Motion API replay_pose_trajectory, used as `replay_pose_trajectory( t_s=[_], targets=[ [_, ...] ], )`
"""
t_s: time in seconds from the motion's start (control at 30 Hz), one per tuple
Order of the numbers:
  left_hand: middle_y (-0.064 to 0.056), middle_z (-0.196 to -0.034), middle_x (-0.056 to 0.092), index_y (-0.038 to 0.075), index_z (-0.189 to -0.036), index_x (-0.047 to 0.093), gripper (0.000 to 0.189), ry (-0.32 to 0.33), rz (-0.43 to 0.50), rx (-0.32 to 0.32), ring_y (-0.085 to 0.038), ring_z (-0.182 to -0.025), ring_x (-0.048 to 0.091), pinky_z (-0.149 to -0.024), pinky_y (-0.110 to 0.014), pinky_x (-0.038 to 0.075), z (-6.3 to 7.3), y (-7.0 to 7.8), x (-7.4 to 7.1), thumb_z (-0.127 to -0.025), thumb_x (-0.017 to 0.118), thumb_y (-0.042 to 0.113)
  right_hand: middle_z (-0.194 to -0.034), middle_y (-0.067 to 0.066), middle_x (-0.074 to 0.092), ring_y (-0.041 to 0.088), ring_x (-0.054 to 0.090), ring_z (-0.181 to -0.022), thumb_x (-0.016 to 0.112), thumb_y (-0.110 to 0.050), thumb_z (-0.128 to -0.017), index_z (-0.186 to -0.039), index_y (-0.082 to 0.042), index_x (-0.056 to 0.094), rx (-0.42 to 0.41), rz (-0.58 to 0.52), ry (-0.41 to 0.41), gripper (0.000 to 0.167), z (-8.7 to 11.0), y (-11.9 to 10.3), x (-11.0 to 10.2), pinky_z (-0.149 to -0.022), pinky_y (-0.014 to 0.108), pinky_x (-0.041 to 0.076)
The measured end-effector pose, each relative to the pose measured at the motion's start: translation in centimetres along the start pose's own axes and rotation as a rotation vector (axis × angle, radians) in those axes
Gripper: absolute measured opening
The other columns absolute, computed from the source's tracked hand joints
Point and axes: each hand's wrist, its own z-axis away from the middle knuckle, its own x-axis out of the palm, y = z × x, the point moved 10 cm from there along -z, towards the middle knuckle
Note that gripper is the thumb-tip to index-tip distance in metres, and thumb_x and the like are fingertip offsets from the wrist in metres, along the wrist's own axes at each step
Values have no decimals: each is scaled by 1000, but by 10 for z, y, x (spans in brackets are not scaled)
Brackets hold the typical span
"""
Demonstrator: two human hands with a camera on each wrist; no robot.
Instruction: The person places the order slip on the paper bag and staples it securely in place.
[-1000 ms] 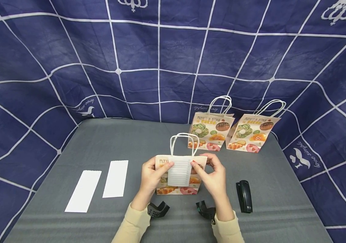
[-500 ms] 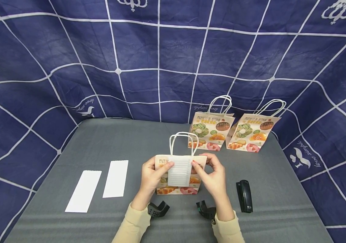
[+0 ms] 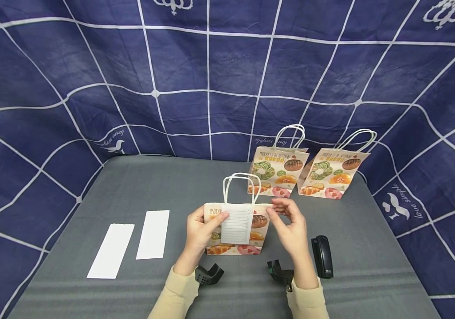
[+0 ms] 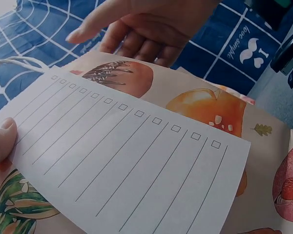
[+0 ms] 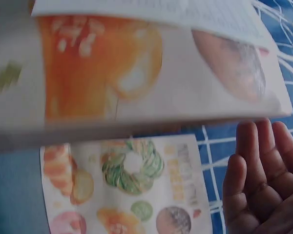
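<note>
A paper gift bag (image 3: pixel 258 235) with bread pictures and white handles stands upright at the table's middle. Against its front lies a white checklist sheet (image 3: pixel 236 227), ruled with lines and small tick boxes in the left wrist view. My left hand (image 3: pixel 198 230) pinches sheet and bag at the upper left, thumb on the sheet's edge (image 4: pixel 63 141) and fingers behind the bag. Off the sheet, my right hand (image 3: pixel 293 228) is by the bag's upper right corner, fingers loosely bent; in the left wrist view a gap shows between its thumb and fingers.
A black stapler (image 3: pixel 322 257) lies to the right, close to my right forearm. Two similar bags, one (image 3: pixel 277 173) nearer the middle and one (image 3: pixel 331 175) farther right, stand at the back. Two white paper slips (image 3: pixel 111 251) (image 3: pixel 153 235) lie on the left.
My right hand has let go of the sheet and bag and moved right. The left hand keeps its grip, and the bag stays in place.
</note>
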Motion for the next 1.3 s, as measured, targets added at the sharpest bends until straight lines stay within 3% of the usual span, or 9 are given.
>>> replay_pose_trajectory(
  t_s=[0.23,0.47,0.73,0.77,0.9,0.97,1.07,1.17,1.3],
  targets=[
    [-1,-71,69,-8,-88,65,18,1,-15,6,-15,-58,65,-48,-28,52,0,0,0,-76,76,0,-87,21,63,-1,57,-80,63,11,-82,-100,11,59,50,60,13,18,2,11,-22,-74,13,46],
    [-1,-73,70,-3,-87,67,13,-3,11,15,-16,-59,66,-48,-29,53,0,1,1,-76,75,-2,-89,12,65,-1,59,-80,66,2,-85,-103,2,63,126,155,17,18,14,60,-50,-73,12,45],
    [-4,-73,70,3,-86,69,13,-12,20,52,-16,-59,66,-47,-29,53,0,1,1,-76,77,6,-91,6,65,-2,57,-82,67,-8,-87,-104,-2,64,166,300,36,18,29,89,-89,-71,9,43],
    [-4,-74,70,4,-87,69,13,-21,36,87,-15,-60,66,-48,-28,53,-1,-6,-1,-77,77,8,-91,6,65,-1,58,-82,68,-10,-87,-104,-3,64,159,306,45,19,32,99,-94,-71,9,42],
    [-4,-74,70,3,-87,69,14,-23,30,109,-14,-59,66,-48,-27,53,-1,-4,0,-77,77,8,-92,0,66,4,59,-83,69,-20,-87,-106,-13,65,124,350,61,20,49,149,-117,-72,13,42],
    [-4,-74,70,0,-88,68,15,-19,27,97,-14,-59,65,-48,-28,53,-1,-4,0,-77,77,7,-93,-3,65,5,59,-84,69,-24,-87,-107,-18,65,125,386,64,21,59,176,-126,-73,14,42],
    [-3,-72,69,-5,-87,66,17,-4,5,39,-15,-58,65,-47,-29,53,0,2,1,-76,76,3,-95,-5,65,5,59,-86,68,-26,-87,-109,-23,65,171,435,65,22,70,199,-134,-74,15,42],
    [-2,-72,69,-6,-87,66,16,1,2,12,-16,-58,65,-48,-29,53,0,0,1,-76,76,0,-98,-6,65,4,58,-90,68,-27,-87,-109,-23,65,208,455,75,23,76,204,-138,-77,15,41],
    [-2,-72,69,-5,-86,66,15,5,0,7,-16,-58,65,-48,-29,53,0,0,0,-76,76,-1,-106,4,62,11,54,-98,66,-24,-89,-113,-12,62,248,460,88,27,77,181,-136,-85,21,38]
  ],
)
